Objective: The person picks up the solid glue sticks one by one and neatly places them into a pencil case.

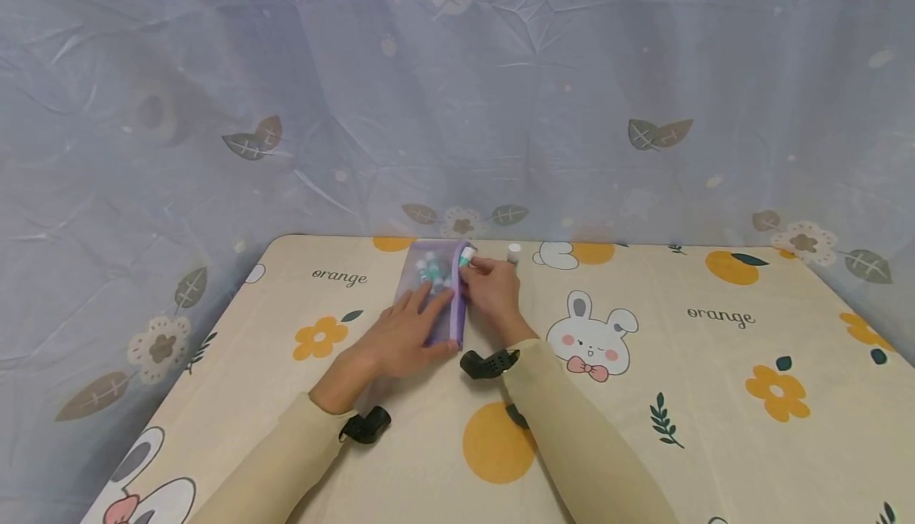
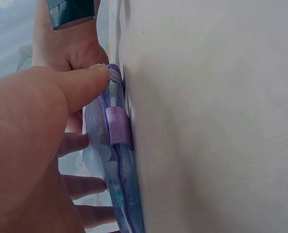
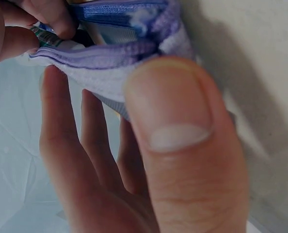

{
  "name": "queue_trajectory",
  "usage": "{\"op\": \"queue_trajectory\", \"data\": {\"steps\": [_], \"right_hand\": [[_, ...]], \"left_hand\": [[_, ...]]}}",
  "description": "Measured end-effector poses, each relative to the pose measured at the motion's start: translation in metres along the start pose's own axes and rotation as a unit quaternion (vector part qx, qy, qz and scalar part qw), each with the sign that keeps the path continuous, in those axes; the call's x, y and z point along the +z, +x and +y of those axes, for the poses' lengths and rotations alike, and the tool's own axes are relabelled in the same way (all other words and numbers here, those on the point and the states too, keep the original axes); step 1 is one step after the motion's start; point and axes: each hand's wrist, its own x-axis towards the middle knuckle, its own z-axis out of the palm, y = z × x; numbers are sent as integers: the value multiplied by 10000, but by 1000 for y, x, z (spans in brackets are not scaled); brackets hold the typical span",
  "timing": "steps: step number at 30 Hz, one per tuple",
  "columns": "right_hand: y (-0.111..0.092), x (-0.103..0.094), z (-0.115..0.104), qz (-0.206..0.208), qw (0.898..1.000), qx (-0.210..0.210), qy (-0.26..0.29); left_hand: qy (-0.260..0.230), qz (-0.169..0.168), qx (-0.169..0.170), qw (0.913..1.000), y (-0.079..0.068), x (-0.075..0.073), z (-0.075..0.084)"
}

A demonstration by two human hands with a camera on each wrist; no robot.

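A purple zip pouch (image 1: 457,311) of see-through mesh lies on the table, its open side towards my right hand. White-and-teal pieces (image 1: 432,269) show through the mesh. My left hand (image 1: 406,337) rests on the pouch with spread fingers, thumb (image 3: 180,109) at its near corner. At the opening, my right hand (image 1: 495,290) pinches a small white-and-teal cylinder (image 1: 467,256). In the right wrist view, the right fingertips (image 3: 61,22) hold the cylinder between the parted zip edges (image 3: 95,54). A purple tab (image 2: 119,127) shows in the left wrist view.
Another small white-topped cylinder (image 1: 514,252) stands just beyond my right hand, partly hidden by it. The table (image 1: 643,452) has a cream cloth printed with rabbits, flowers and oranges. A pale blue curtain (image 1: 572,111) hangs behind its far edge.
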Motion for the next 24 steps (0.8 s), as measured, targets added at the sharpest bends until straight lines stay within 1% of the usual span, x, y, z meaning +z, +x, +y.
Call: {"op": "queue_trajectory", "data": {"steps": [17, 24], "right_hand": [[-3, 0, -1, -220, 9986, 105, 480], [-3, 1, -2, -241, 9984, 64, 498]], "left_hand": [[-12, 18, 13, 10000, 0, 1, -1], [-48, 31, 33, 10000, 0, 0, -1]]}}
